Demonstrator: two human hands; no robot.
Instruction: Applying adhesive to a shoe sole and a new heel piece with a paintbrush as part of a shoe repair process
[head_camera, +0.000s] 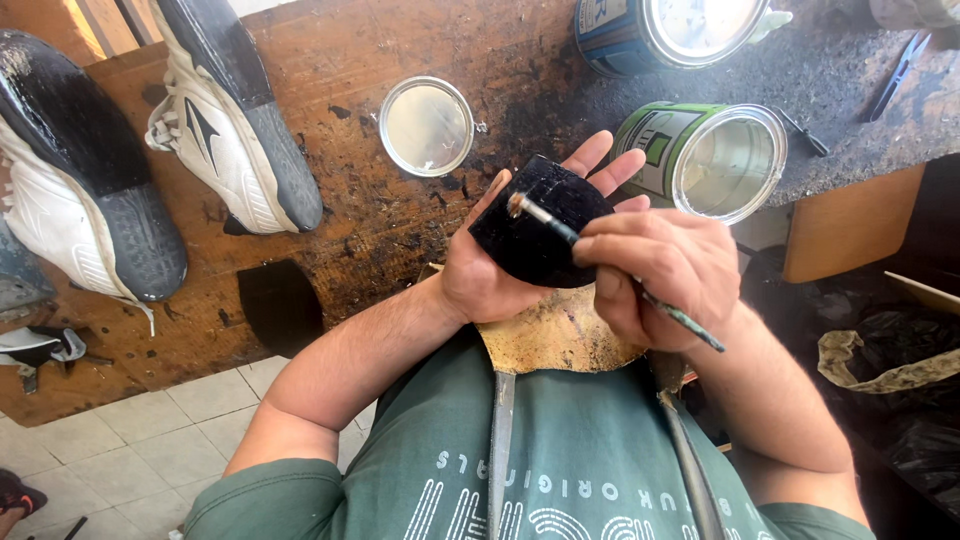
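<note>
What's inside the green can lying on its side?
The green can shows only a shiny, pale inner wall through its open mouth. Nothing visible inside, though its deepest part is too washed out to tell.

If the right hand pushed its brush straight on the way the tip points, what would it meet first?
The right hand aims the brush up-left; its tip already sits on the black piece held in the left hand. Beyond lies the round lid, though depth is unclear.

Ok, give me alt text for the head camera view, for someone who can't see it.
Seen from above, a person's left hand holds a black heel-shaped piece while the right hand touches a small brush to it. Behind, a stained wooden bench carries two white shoes sole-up, a loose round lid and two open tins on their sides.
</note>
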